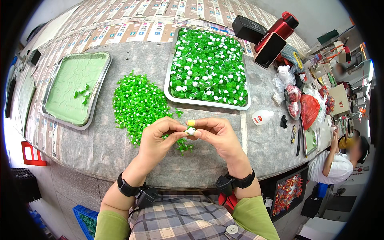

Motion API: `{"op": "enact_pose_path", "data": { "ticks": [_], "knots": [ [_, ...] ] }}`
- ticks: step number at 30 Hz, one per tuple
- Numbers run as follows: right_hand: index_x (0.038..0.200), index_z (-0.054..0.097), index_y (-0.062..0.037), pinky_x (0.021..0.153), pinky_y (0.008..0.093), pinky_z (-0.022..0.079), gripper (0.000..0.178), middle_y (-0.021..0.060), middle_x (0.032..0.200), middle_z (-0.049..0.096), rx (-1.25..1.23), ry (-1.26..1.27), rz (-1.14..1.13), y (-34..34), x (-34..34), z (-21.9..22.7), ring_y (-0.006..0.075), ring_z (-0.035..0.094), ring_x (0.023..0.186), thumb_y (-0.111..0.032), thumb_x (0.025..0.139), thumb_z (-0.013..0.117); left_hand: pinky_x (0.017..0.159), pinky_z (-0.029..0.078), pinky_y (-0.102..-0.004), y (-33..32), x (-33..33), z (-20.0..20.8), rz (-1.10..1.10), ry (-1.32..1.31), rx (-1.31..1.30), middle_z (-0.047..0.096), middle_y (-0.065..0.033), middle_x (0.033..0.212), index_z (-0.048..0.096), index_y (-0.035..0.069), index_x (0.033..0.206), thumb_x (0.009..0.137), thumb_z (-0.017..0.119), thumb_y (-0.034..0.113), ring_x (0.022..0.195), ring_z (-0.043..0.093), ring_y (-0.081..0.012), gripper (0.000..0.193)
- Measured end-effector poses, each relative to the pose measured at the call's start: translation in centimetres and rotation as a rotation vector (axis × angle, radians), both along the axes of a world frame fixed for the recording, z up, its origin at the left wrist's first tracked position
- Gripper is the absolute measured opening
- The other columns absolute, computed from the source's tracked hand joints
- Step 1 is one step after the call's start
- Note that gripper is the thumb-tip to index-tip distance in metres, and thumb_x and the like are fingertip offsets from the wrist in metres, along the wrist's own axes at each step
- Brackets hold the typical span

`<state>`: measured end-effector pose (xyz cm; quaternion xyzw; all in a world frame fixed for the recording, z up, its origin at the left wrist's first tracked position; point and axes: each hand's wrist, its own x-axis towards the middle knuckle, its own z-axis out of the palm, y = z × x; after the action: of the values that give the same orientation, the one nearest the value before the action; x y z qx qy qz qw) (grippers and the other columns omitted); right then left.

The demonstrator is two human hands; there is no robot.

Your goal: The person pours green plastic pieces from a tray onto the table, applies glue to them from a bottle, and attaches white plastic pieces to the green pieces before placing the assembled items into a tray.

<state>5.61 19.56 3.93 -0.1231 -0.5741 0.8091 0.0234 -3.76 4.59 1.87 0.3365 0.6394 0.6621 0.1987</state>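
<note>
My left hand and my right hand meet over the near part of the table, thumbs and index fingers pinching a small green-and-white plastic piece between them. Yellow tape wraps my right index fingertip. Just beyond my left hand spreads a heap of small green plastic parts, with a few strays by my fingers. Past my hands, a metal tray is filled with round green pieces with white, eye-like parts. On the left, another tray lined in pale green holds a few green figures.
A white squeeze bottle lies right of my hands. Farther right are a dark phone, a red bottle, a black box and a red plastic bag. Another person sits at the far right. A red stool stands at left.
</note>
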Motion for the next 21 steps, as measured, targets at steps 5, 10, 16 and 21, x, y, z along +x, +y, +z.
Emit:
{"op": "enact_pose_path", "data": {
  "ticks": [5,10,16,21],
  "knots": [
    [0.098,0.056,0.005,0.071,0.0258,0.048,0.024,0.0107,0.086,0.061,-0.003,0.001,0.028,0.3,0.0,-0.2,0.0159,0.059,0.077,-0.006,0.077,0.057,0.058,0.044,-0.0249,0.1,0.0,0.5,0.017,0.22,-0.021,0.058,-0.007,0.071,0.059,0.002,0.076,0.066,0.065,-0.001,0.065,0.055,-0.0161,0.012],
    [0.099,0.056,0.0029,0.068,0.0222,0.047,0.024,0.0077,0.086,0.061,-0.052,-0.018,0.049,0.3,-0.1,-0.5,0.0109,0.057,0.074,-0.009,0.078,0.058,0.055,0.044,-0.0267,0.2,0.1,0.6,0.058,0.341,-0.03,0.058,-0.0077,0.07,0.058,0.002,0.074,0.065,0.065,-0.001,0.063,0.056,-0.0186,0.012],
    [0.099,0.057,0.0018,0.067,0.0228,0.048,0.024,0.0081,0.086,0.061,-0.057,-0.037,0.042,0.4,-0.3,-0.9,0.0117,0.058,0.074,-0.01,0.078,0.059,0.055,0.044,-0.0265,0.3,0.2,0.5,0.09,0.361,-0.072,0.057,-0.0089,0.07,0.058,0.001,0.074,0.066,0.065,0.0,0.062,0.055,-0.0201,0.011],
    [0.097,0.057,0.0012,0.064,0.022,0.047,0.022,0.0086,0.087,0.061,-0.038,-0.004,0.012,0.3,-1.0,-1.2,0.0118,0.058,0.074,-0.011,0.079,0.058,0.055,0.043,-0.0235,0.1,-0.1,0.0,0.107,0.117,-0.08,0.057,-0.0055,0.071,0.058,0.0,0.076,0.07,0.063,0.001,0.063,0.055,-0.0132,0.009]
  ]
}}
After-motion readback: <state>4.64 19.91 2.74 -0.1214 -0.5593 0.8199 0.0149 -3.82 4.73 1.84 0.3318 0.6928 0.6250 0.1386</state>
